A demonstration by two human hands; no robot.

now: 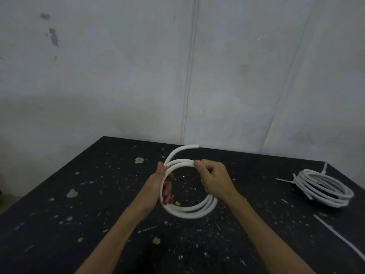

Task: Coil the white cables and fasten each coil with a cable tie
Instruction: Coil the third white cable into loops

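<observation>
A white cable (192, 211) is wound into a loop of several turns, held above the black table (98, 194). My left hand (163, 184) grips the loop's left side with fingers curled round the turns. My right hand (214, 177) grips the upper right of the loop, thumb on top. One free cable end (189, 147) arcs up and out beyond the loop. At the far right lies a second coil (324, 187), bound with white cable ties whose tails stick out.
A loose white cable tie (339, 236) lies near the table's right front. The table is dark and speckled with pale paint flecks. A grey-white wall stands close behind its far edge.
</observation>
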